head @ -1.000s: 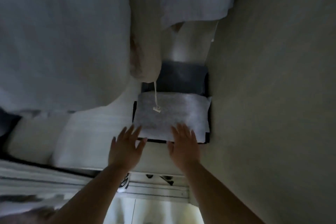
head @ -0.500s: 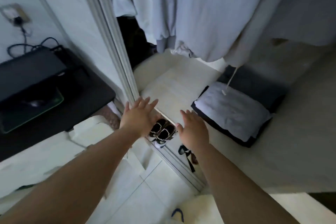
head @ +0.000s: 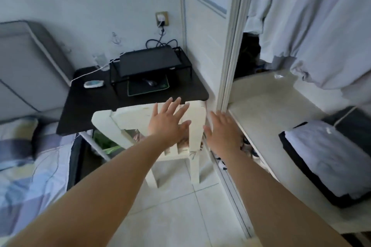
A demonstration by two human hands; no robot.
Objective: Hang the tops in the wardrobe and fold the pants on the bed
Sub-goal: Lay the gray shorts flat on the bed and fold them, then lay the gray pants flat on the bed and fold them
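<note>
Pale hanging tops (head: 313, 26) fill the wardrobe at upper right; folded white-and-dark clothes (head: 329, 160) sit on its cream shelf (head: 267, 110), lower right. Left hand (head: 167, 124) and right hand (head: 222, 132) hang flat-fingered, holding nothing, before a white wooden chair (head: 124, 118). Best next: turn toward the patterned bed (head: 22, 166), lower left, for the next garment. Black desk (head: 96, 94) mid-frame.

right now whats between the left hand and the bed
In the head view, the white chair's backrest and the black desk's near corner lie between the open left hand and the bed.

Wardrobe shelf (head: 267, 110) bears folded stack (head: 329, 158) (dark beneath); patterned bed (head: 26, 166) left.
</note>
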